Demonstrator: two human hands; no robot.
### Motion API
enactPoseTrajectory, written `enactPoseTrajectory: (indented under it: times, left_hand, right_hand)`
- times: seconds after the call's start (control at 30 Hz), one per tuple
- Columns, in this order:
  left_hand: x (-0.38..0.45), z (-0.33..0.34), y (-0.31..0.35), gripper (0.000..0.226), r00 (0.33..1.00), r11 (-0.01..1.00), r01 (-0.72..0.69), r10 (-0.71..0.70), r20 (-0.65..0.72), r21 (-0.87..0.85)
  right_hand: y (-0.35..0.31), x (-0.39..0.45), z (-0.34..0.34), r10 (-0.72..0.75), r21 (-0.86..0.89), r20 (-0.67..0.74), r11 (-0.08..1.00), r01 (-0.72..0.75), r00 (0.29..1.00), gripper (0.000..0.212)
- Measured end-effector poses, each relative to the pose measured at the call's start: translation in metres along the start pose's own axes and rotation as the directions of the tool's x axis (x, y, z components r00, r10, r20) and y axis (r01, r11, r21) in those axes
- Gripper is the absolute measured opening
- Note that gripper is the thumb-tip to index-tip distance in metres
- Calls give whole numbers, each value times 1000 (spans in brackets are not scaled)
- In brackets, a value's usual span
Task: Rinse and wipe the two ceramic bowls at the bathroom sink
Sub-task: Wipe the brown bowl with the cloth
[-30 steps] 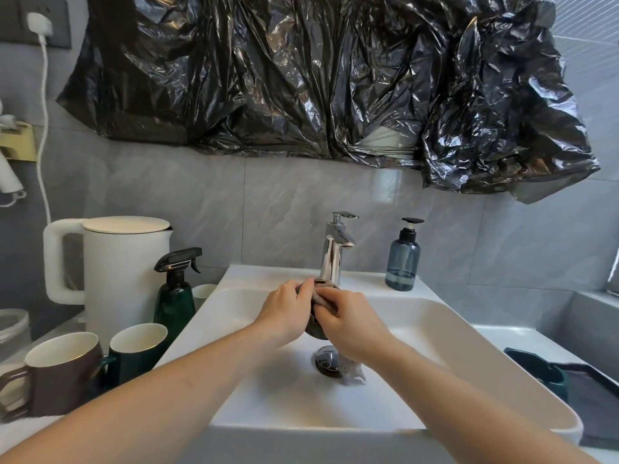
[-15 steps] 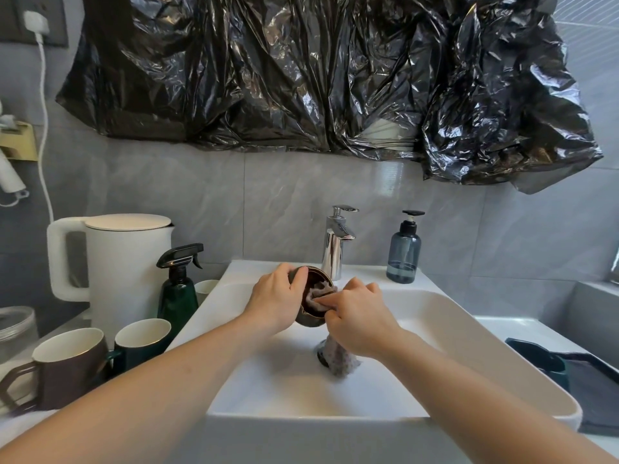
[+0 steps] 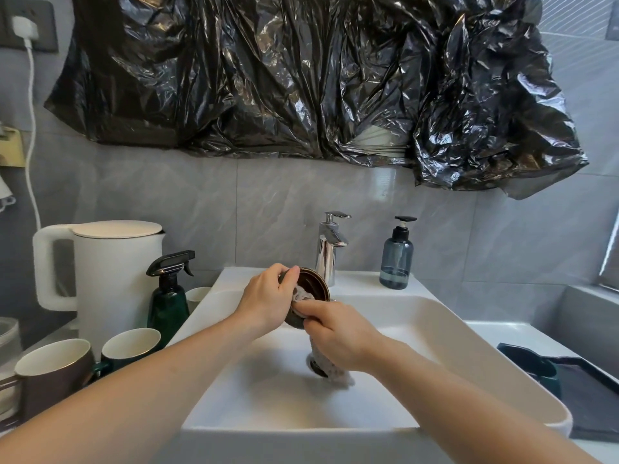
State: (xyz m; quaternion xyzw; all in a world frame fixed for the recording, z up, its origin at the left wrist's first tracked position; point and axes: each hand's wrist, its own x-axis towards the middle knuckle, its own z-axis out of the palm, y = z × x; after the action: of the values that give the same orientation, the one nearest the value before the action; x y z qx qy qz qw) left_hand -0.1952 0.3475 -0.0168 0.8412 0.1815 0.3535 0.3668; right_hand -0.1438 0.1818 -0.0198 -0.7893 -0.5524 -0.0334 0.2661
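Over the white sink [image 3: 445, 324], near the faucet [image 3: 330, 249], the left hand [image 3: 264, 301] grips the brown bowl [image 3: 310, 289] by its rim, tilted toward the person so the right hand [image 3: 338, 334], clenched on a cloth [image 3: 303, 295], can wipe inside while drips fall into the basin
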Motion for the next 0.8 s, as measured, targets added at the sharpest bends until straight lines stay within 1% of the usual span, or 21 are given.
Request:
enactPoseTrajectory:
  times: [0.07, 0.13, 0.27, 0.33, 0.43, 0.53, 0.63, 0.67, 0.73, 0.8]
  left_hand:
    - [6, -3, 2, 39, 1000, 1000, -15, 15, 16, 21]
    - [10, -6, -2, 38, 999, 997, -41, 39, 36, 61]
    - [5, -7, -15, 32, 995, 991, -70, 63, 73, 110]
    - [2, -5, -15, 32, 994, 990, -86, 78, 70, 112]
    - [0, 0, -13, 31, 994, 993, -85, 79, 70, 79]
    - [-1, 3, -12, 30, 994, 995, -83, 79, 71, 50]
    - [-3, 3, -12, 29, 993, 994, -100, 97, 65, 42]
    - [-3, 2, -13, 28, 992, 994, -105, 102, 69, 40]
    - [-2, -1, -14, 29, 992, 994, -105, 101, 76, 42]
    - [-1, -6, -15, 30, 994, 994, -96, 93, 64, 42]
  right_hand:
    - [1, 0, -5, 39, 40, -20, 998, -38, 999, 37]
    - [3, 0, -6, 74, -29, -30, 997, -75, 997, 46]
    - [7, 2, -1, 136, -180, -18, 974, -137, 991, 51]
    - [8, 3, 0, 157, -219, -16, 963, -156, 987, 52]
    - [9, 3, 2, 166, -168, -32, 971, -169, 986, 47]
    - [8, 3, 3, 85, -104, -44, 991, -89, 995, 46]
    - [5, 4, 7, 16, -70, 4, 997, -16, 1000, 35]
    - [4, 4, 7, 11, -61, 17, 998, -10, 1000, 36]
    - [3, 4, 5, 19, -39, 20, 999, -18, 1000, 49]
    - [3, 3, 2, 50, -57, 9, 997, -50, 999, 62]
